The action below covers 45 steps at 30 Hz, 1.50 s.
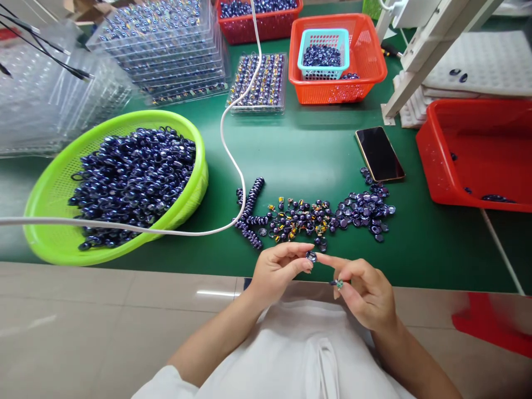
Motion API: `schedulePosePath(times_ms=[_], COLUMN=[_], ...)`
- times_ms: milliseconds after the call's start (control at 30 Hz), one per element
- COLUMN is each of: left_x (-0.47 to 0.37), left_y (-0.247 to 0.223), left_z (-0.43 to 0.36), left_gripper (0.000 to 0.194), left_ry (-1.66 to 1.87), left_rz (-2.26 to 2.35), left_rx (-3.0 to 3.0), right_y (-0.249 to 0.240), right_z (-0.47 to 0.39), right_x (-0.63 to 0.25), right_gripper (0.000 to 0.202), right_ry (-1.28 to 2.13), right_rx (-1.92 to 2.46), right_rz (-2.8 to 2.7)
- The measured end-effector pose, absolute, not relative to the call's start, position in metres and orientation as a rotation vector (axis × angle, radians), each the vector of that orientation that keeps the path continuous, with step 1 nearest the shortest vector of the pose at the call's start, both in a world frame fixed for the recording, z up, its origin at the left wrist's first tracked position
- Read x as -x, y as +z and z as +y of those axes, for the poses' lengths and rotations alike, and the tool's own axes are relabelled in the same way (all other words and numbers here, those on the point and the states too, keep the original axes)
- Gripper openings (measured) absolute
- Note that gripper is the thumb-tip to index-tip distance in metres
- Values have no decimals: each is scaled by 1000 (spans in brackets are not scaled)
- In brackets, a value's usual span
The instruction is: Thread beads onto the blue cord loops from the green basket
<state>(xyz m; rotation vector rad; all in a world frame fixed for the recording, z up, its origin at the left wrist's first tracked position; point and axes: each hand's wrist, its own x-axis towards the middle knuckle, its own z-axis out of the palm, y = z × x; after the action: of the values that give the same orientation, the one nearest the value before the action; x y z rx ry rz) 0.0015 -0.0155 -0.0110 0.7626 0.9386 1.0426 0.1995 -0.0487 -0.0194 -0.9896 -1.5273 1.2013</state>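
Observation:
Between its thumb and fingers, my left hand (279, 270) pinches a small dark blue ring-shaped part (311, 256) at the table's front edge. The index fingertip of my right hand (366, 291) reaches that part. My right thumb and fingers hold a small piece with a green component (339, 284). Just beyond my hands lie dark parts with yellow and copper bits (301, 219). Stacked dark rings (251, 202) lie to their left, and flat dark caps (361, 210) to their right.
A green basket (199, 172) of dark looped parts stands left. A white cable (233, 158) crosses the green table (291, 149). A phone (379, 153) and a red bin (432, 149) are right. Behind stand clear trays (166, 55) and an orange basket (363, 55) holding a blue basket (324, 36).

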Motion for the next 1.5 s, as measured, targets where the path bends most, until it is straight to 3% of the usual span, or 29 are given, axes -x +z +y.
schedulePosePath(times_ms=[1500], left_x=[-2], left_y=[-13], left_z=[-21], left_gripper=[22], left_ry=[1050], left_rz=[1060], left_rx=[-861], right_y=[-22], right_z=[-51], right_x=[-199], right_gripper=[11], right_ry=[1190], right_rx=[1054], right_rz=[-1519])
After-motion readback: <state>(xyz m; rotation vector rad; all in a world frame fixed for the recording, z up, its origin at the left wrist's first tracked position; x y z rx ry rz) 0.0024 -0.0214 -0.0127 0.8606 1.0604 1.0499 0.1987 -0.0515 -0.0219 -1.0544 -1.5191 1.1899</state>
